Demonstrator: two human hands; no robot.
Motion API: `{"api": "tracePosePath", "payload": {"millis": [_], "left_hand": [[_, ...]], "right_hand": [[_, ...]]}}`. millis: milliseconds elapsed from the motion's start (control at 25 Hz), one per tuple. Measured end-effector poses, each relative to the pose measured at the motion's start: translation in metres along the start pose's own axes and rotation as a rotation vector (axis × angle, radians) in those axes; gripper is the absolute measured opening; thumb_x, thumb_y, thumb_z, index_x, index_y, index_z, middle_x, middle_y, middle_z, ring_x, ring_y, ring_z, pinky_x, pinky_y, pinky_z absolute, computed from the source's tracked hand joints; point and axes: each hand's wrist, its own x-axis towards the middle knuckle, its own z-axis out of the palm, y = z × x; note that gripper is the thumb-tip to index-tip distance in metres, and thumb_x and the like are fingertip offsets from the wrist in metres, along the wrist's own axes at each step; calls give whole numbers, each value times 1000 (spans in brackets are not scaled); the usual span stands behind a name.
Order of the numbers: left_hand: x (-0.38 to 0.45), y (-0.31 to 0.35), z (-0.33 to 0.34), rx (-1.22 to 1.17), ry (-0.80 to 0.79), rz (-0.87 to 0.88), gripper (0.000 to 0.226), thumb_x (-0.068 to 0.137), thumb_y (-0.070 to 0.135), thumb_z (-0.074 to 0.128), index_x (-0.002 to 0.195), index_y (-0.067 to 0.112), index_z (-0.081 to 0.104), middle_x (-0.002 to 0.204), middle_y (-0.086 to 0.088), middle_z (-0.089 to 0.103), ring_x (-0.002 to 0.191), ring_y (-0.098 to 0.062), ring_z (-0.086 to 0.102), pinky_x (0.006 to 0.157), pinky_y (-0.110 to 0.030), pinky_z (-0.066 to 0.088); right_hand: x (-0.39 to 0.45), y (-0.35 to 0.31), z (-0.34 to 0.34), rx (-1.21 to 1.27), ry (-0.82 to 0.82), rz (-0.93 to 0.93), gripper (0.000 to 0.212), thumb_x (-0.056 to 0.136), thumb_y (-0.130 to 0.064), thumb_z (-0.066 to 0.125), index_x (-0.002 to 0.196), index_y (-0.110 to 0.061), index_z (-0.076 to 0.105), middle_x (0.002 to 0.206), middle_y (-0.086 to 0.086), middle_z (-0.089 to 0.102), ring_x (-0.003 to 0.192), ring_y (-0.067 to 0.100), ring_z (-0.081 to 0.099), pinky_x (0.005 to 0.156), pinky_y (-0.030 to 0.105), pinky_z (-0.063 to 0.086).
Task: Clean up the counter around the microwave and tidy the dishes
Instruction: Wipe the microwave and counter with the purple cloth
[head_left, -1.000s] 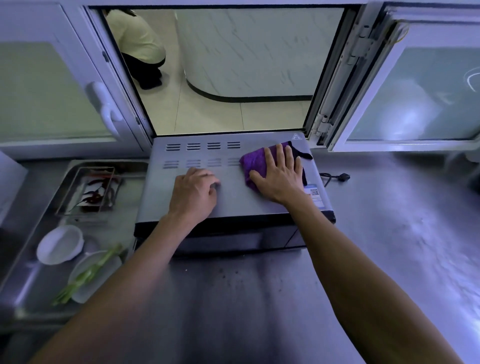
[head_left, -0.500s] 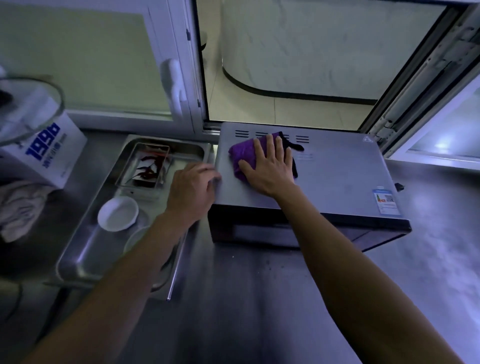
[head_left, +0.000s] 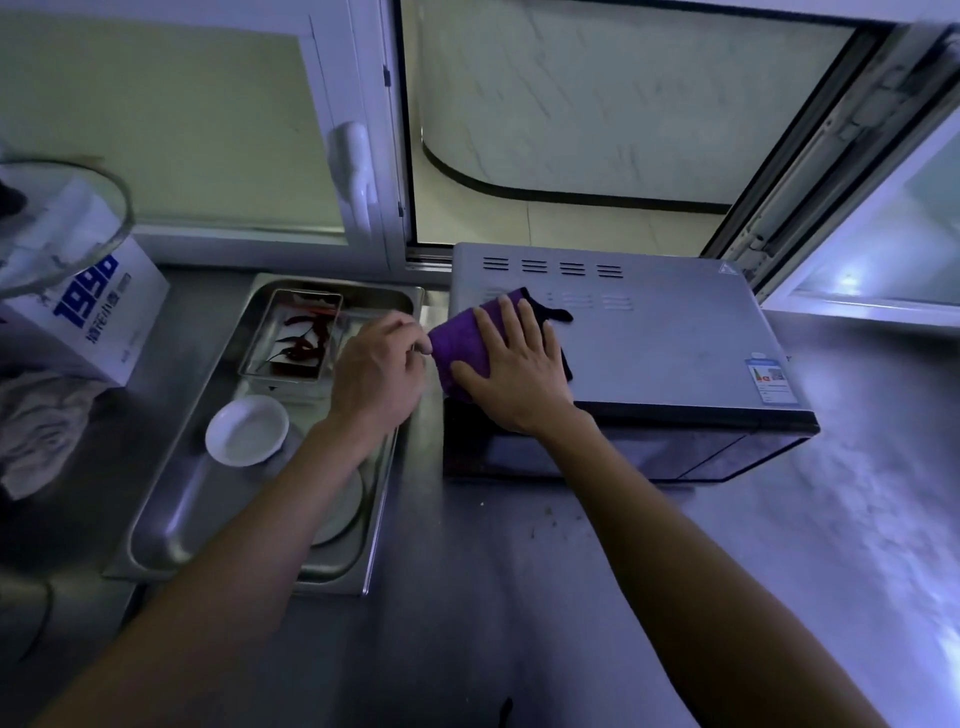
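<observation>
A grey microwave (head_left: 675, 322) stands on the steel counter below an open window. On its top, at the left edge, lies a purple cloth (head_left: 460, 343). My right hand (head_left: 514, 364) presses flat on the cloth with straight fingers. My left hand (head_left: 379, 374) hovers just left of the microwave, over a steel tray (head_left: 176, 499). Its curled fingertips meet the cloth's left corner, and a pinch is unclear. The tray holds a small white dish (head_left: 247, 430), a small metal pan of red chilies (head_left: 296, 338) and a plate (head_left: 343, 509) partly hidden under my forearm.
A white box with blue print (head_left: 98, 312) and a glass bowl (head_left: 62, 228) sit at the far left, with a crumpled white rag (head_left: 41, 426) below them. Dark crumbs (head_left: 540, 525) dot the counter before the microwave. A window handle (head_left: 356, 171) juts out behind the tray.
My right hand has slid the purple cloth leftward across the microwave top to its left edge. My left hand has moved off the top to the microwave's left side.
</observation>
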Motion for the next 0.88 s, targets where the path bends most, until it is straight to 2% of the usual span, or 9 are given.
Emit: {"api": "tracePosePath", "payload": {"millis": [280, 480, 640, 760, 880], "left_hand": [[5, 3, 11, -11, -4, 9, 18, 84, 0, 54, 90, 11, 66, 97, -4, 65, 91, -26, 61, 77, -44, 50], [9, 0, 14, 12, -74, -8, 30, 84, 1, 52, 108, 10, 69, 112, -5, 64, 106, -25, 59, 88, -39, 48], [23, -3, 20, 31, -143, -12, 40, 93, 14, 48, 130, 9, 61, 131, -10, 61, 120, -28, 55, 99, -41, 46], [41, -2, 26, 30, -178, -10, 46, 93, 30, 46, 128, 6, 63, 131, -10, 62, 121, -29, 56, 103, -42, 45], [56, -5, 35, 6, -198, -26, 47, 93, 31, 46, 127, 4, 64, 132, -10, 62, 121, -30, 56, 102, -43, 45]], "right_hand": [[13, 10, -2, -12, 9, 20, 86, 86, -76, 22, 157, -31, 4, 167, 4, -4, 152, 23, -13, 121, 49, -5], [55, 16, -6, -5, -14, 34, 88, 85, -76, 27, 157, -31, 5, 167, 5, -5, 152, 26, -13, 120, 49, -6], [85, 18, -7, 14, -15, 53, 89, 84, -76, 28, 157, -31, 7, 167, 6, -3, 152, 26, -12, 120, 50, -5], [107, 24, -9, 34, -17, 72, 88, 84, -75, 29, 157, -31, 8, 167, 6, -4, 152, 26, -13, 120, 50, -6], [126, 27, -9, 26, 1, 89, 87, 85, -74, 29, 158, -31, 8, 167, 5, -4, 152, 25, -13, 121, 50, -5]]}}
